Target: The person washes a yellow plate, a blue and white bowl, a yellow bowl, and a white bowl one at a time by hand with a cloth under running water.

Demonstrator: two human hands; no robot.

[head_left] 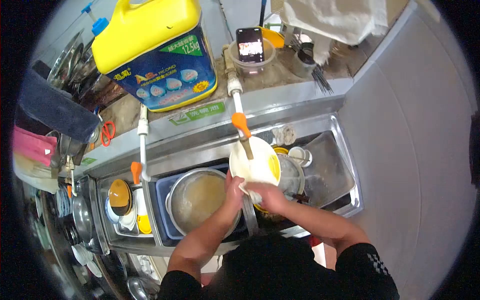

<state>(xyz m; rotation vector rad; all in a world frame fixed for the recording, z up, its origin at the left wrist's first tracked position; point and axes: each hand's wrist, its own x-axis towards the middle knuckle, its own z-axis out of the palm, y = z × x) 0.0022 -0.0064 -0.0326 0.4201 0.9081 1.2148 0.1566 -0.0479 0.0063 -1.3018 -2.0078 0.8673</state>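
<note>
Below the orange-handled tap [240, 124] a white dish with a yellow patch [255, 172] is held tilted over the sink. My left hand [234, 192] grips the dish at its near left edge. In my right hand [270, 196] is a pale cloth [254, 195], bunched against the near side of the dish; some of the fingers are hidden. To the left of my hands, a large metal pot [197, 200] of cloudy water sits in a blue-grey basin [163, 207]. Right of the dish are a metal strainer or bowl [295, 172] and small white cups [300, 156].
A yellow and blue detergent jug [160, 62] stands on the ledge behind the sinks. Also on that ledge are a phone [250, 46] in a clear tub and red scissors [107, 133]. A metal tray [327, 170] lies at right; stacked dishes [142, 223] fill the left sink.
</note>
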